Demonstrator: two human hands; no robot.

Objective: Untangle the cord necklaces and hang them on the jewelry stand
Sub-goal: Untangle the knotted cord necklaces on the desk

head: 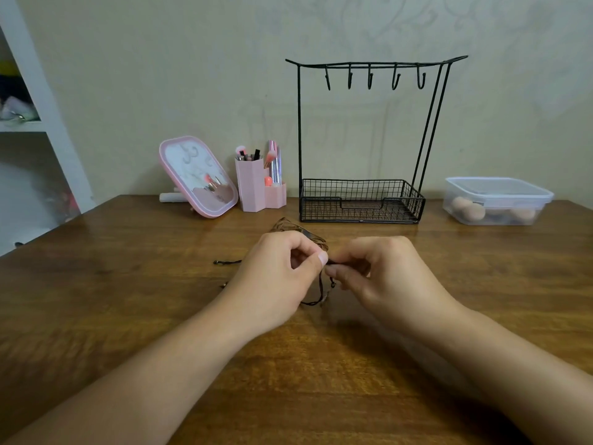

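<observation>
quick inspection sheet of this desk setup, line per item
surface: wooden table, bare grain in front.
job's things: cord necklaces tangled between the hands; jewelry stand behind them, all five hooks bare.
clutter: pink mirror, pink brush holder, lidded clear container with sponges.
grips: left hand and right hand both pinch the cords.
cables: nothing seen.
surroundings: pale wall, white shelf at left.

Pink mirror (197, 176), pink brush holder (256, 191), lidded plastic box (497, 200) on wooden table (128, 300).
</observation>
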